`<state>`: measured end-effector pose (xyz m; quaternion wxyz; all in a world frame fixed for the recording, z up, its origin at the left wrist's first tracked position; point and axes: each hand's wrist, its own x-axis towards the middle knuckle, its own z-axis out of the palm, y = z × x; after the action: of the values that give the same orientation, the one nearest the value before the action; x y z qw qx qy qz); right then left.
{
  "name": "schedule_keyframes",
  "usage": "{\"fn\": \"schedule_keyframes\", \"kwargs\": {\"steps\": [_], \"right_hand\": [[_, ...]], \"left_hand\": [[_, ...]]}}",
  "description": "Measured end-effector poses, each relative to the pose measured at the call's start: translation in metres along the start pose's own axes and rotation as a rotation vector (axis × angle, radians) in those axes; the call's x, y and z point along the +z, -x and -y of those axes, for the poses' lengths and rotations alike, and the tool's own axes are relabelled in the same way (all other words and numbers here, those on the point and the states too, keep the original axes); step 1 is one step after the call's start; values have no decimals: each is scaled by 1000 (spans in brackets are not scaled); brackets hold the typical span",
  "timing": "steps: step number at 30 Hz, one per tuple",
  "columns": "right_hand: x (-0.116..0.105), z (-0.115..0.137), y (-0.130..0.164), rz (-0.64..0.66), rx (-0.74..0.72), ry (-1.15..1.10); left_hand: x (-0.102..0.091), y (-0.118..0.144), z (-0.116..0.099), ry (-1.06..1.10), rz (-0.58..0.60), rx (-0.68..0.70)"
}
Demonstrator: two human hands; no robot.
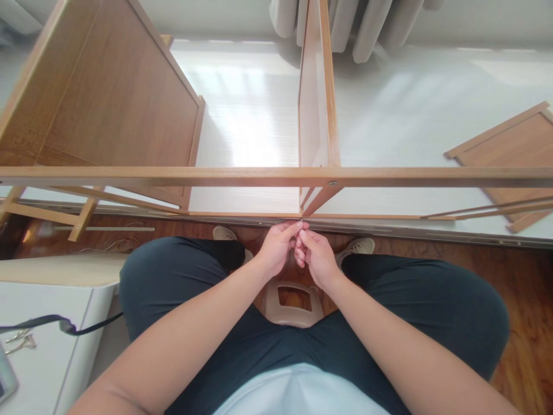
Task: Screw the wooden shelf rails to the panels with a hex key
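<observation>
My left hand (280, 244) and my right hand (316, 252) meet at the lower edge of a wooden frame, fingertips pinched together. A tiny thin piece shows at the fingertips; it is too small to name. Just beyond the fingers, the bottom rail (246, 214) meets an upright wooden panel (311, 115). Above the hands runs the long top rail (242, 175), with a round metal fastener (332, 183) set where the upright panel joins it. The fingers' undersides are partly hidden.
A large wooden panel (125, 98) leans at the left, and another panel (510, 155) lies at the right. Grey curtains (371, 29) hang behind. A plastic stool (285, 317) is between my legs. A white cabinet (47, 340) stands at the left, with a dark strap (56, 320) on it.
</observation>
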<state>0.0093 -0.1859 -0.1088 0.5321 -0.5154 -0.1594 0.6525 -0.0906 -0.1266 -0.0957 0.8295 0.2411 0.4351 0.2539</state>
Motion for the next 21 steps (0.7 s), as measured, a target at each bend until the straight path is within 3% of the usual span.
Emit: {"fn": "schedule_keyframes", "kwargs": {"steps": [3, 13, 21], "right_hand": [[-1, 0, 0, 2, 5, 53], [-9, 5, 10, -43, -261, 651], [-9, 5, 11, -33, -288, 678]], "left_hand": [[0, 0, 0, -2, 12, 8], [5, -1, -1, 61, -85, 60], [5, -1, -3, 71, -69, 52]]}}
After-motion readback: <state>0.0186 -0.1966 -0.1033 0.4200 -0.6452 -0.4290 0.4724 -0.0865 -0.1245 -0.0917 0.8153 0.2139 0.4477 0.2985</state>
